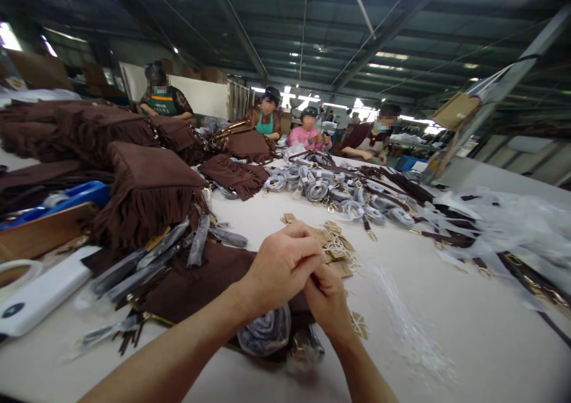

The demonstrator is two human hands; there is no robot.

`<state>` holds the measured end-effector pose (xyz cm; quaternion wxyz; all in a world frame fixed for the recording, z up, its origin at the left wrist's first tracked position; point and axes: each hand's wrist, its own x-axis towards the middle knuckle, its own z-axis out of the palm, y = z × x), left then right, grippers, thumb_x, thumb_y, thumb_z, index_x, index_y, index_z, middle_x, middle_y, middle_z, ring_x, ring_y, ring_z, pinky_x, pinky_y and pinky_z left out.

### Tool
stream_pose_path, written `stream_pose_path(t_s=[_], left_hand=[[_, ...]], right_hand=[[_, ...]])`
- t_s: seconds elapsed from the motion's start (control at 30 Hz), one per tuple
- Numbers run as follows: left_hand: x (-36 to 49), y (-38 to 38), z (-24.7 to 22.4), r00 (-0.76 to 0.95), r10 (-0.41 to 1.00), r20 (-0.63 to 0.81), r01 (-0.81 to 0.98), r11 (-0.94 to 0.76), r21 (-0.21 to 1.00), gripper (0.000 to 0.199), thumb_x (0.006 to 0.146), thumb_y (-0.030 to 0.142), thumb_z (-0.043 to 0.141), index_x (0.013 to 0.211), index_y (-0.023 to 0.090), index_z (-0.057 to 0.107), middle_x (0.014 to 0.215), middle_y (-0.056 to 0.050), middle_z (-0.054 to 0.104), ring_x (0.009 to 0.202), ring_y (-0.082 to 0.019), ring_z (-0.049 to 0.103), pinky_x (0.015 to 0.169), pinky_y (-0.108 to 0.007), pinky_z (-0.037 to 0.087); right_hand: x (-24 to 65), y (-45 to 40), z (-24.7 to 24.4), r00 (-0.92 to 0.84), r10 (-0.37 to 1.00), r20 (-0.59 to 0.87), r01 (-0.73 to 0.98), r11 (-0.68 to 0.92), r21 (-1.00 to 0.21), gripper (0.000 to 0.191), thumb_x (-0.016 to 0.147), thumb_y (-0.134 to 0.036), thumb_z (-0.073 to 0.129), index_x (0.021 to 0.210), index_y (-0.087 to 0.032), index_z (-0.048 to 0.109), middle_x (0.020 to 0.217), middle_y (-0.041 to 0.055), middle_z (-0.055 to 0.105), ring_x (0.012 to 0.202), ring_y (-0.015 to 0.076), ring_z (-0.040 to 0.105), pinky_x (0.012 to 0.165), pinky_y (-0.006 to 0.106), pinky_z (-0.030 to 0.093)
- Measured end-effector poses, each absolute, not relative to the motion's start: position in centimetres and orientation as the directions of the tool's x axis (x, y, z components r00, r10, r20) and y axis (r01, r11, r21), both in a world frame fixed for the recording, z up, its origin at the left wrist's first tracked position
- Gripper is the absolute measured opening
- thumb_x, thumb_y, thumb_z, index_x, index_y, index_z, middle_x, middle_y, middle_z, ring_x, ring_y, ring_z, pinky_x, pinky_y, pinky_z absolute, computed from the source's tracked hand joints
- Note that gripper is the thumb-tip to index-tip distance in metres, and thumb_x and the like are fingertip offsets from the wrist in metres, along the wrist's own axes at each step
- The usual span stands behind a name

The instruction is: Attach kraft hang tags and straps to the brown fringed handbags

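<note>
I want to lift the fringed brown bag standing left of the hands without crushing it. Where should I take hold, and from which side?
Probably by its flat top flap, from above. The bag stands upright, its smooth top faces up and is clear, while loose fringe hangs down the front and wrapped straps lie against its base. The hands are busy: left hand, right hand.

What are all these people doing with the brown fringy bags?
A person's left hand and right hand are pressed together over a brown suede fringed bag lying on the white table, working on something too small to make out. Just beyond lies a pile of tan paper tags with strings. More fringed bags and plastic-wrapped straps cover the table, where four other workers sit.
</note>
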<state>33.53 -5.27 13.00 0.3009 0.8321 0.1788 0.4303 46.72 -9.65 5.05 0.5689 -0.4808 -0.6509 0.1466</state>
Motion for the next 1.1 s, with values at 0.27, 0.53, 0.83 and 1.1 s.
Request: stream_pose_path(t_s=[0.27, 0.53, 0.83, 1.1], left_hand=[[23.6, -5.2, 8.1, 0.875, 0.442, 0.197, 0.256, -0.768, 0.587, 0.082, 0.069, 0.037, 0.084, 0.14, 0.024, 0.047, 0.147, -0.015, 0.047, 0.135, -0.033, 0.042, 0.112, -0.046, 0.035], [20.6, -5.0, 3.5, 0.868, 0.487, 0.099, 0.434, -0.84, 0.325, 0.01, 0.082, 0.015, 0.069, 0.092, 0.019, 0.068, 0.107, -0.01, 0.072, 0.1, -0.024, 0.068, 0.091, -0.029, 0.049], [23.2, -2.8, 8.8, 0.827, 0.547, 0.13, 0.521, -0.832, 0.191, 0.017, 0.093, 0.023, 0.057, 0.078, 0.021, 0.065, 0.072, -0.004, 0.069, 0.068, -0.022, 0.066, 0.061, -0.026, 0.043], [23.8, -3.0, 7.5, 0.831, 0.541, 0.133, 0.526, -0.84, 0.134, 0.008, 0.089, 0.019, 0.062, 0.082, 0.017, 0.065, 0.073, -0.006, 0.069, 0.069, -0.025, 0.067, 0.058, -0.028, 0.043]], right_hand=[[49.8, -11.5, 8.3, 0.238, 0.859, 0.453, -0.085, 0.483, -0.871, 0.029, 0.087, -0.054, 0.065, 0.079, -0.027, 0.055, 0.048, -0.0104, 0.031, 0.039, 0.0085, 0.019, 0.034, 0.018, 0.021], [50.8, -14.4, 8.9, -0.024, 0.936, 0.352, -0.293, 0.33, -0.897, 0.045, 0.08, -0.062, 0.069, 0.065, -0.027, 0.044, 0.045, -0.0141, 0.011, 0.033, 0.0062, 0.003, 0.028, 0.018, 0.011], [44.1, -17.5, 7.6, -0.415, 0.909, -0.032, 0.564, 0.23, -0.793, 0.024, 0.09, -0.034, 0.052, 0.102, -0.026, 0.07, 0.081, 0.0032, 0.072, 0.071, 0.0192, 0.065, 0.062, 0.026, 0.048], [45.2, -14.9, 3.0, -0.125, 0.978, -0.167, 0.885, 0.034, -0.464, 0.029, 0.082, -0.012, 0.048, 0.107, -0.014, 0.062, 0.072, 0.004, 0.066, 0.07, 0.0202, 0.062, 0.061, 0.027, 0.04]])
